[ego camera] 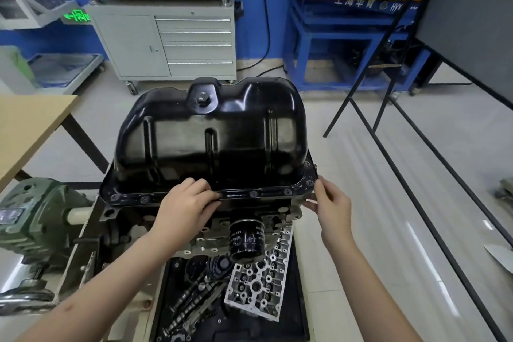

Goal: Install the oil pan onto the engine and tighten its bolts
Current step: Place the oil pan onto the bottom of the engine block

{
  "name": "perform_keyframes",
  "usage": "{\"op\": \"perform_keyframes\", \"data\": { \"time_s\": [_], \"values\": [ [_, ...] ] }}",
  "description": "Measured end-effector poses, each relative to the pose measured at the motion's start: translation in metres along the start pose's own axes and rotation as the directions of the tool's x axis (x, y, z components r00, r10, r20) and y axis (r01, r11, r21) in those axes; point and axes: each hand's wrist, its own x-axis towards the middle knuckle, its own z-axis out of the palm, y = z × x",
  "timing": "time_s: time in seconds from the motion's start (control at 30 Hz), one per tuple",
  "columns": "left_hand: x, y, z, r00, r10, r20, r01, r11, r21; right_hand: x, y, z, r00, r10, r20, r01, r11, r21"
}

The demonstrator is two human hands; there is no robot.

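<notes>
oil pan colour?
Glossy black: the stamped metal oil pan on the engine shows best in the head view, the only one given.

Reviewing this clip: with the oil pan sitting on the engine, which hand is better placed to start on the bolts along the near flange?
Probably the left hand. Its fingers already rest on the near flange of the oil pan, among the bolts there. The right hand is at the pan's right corner, steadying the edge.

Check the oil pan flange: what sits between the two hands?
Head view: between left hand and right hand runs the oil pan near flange, with two bolts seated.
</notes>
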Motion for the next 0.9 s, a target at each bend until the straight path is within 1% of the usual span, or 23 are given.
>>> {"op": "perform_keyframes", "data": {
  "time_s": [0.07, 0.17, 0.3, 0.37, 0.4, 0.43, 0.5, 0.53, 0.6, 0.67, 0.7, 0.77, 0.9],
  "values": [
    [-0.001, 0.000, -0.001, 1.000, -0.007, 0.015, 0.007, 1.000, -0.013, -0.005, 0.005, 0.002, 1.000, 0.022, -0.019, -0.020, 0.995, 0.093],
    [0.001, -0.001, 0.001, 0.999, -0.004, 0.032, 0.005, 1.000, -0.028, -0.006, 0.006, 0.004, 0.998, 0.021, -0.056, -0.013, 0.988, 0.152],
    [0.000, 0.000, 0.000, 1.000, -0.008, 0.030, 0.010, 0.999, -0.051, -0.005, 0.002, 0.004, 0.998, 0.000, -0.062, 0.008, 0.990, 0.140],
    [-0.001, 0.003, -0.004, 0.998, -0.024, 0.052, 0.027, 0.998, -0.064, -0.004, -0.004, 0.004, 0.998, 0.003, -0.059, 0.005, 0.992, 0.129],
    [0.000, 0.005, -0.005, 0.997, -0.029, 0.068, 0.034, 0.997, -0.076, -0.003, -0.009, 0.004, 0.995, -0.009, -0.098, 0.019, 0.994, 0.107],
    [-0.003, 0.004, -0.011, 0.996, -0.045, 0.076, 0.051, 0.995, -0.086, -0.004, -0.014, 0.007, 0.986, -0.047, -0.162, 0.059, 0.996, 0.074],
    [-0.006, 0.004, -0.017, 0.991, -0.103, 0.085, 0.115, 0.982, -0.151, -0.009, -0.030, 0.006, 0.932, -0.190, -0.309, 0.209, 0.978, 0.027],
    [-0.008, 0.002, -0.023, 0.984, -0.164, 0.072, 0.175, 0.962, -0.208, -0.015, -0.041, 0.010, 0.906, -0.272, -0.324, 0.296, 0.955, 0.028],
    [-0.013, -0.008, -0.036, 0.952, -0.302, 0.046, 0.298, 0.888, -0.350, -0.031, -0.061, 0.027, 0.871, -0.423, -0.248, 0.445, 0.895, 0.036],
    [-0.011, -0.017, -0.045, 0.917, -0.396, 0.041, 0.370, 0.808, -0.459, -0.046, -0.076, 0.046, 0.846, -0.518, -0.126, 0.526, 0.849, 0.046],
    [-0.011, -0.025, -0.051, 0.901, -0.432, 0.033, 0.392, 0.781, -0.487, -0.053, -0.080, 0.060, 0.836, -0.546, -0.059, 0.548, 0.835, 0.048],
    [-0.014, -0.041, -0.062, 0.880, -0.475, 0.022, 0.420, 0.755, -0.504, -0.068, -0.084, 0.091, 0.825, -0.560, 0.070, 0.559, 0.828, 0.042],
    [-0.039, -0.083, -0.080, 0.820, -0.571, 0.026, 0.495, 0.686, -0.532, -0.099, -0.079, 0.166, 0.804, -0.511, 0.303, 0.514, 0.854, 0.077]
  ]
}}
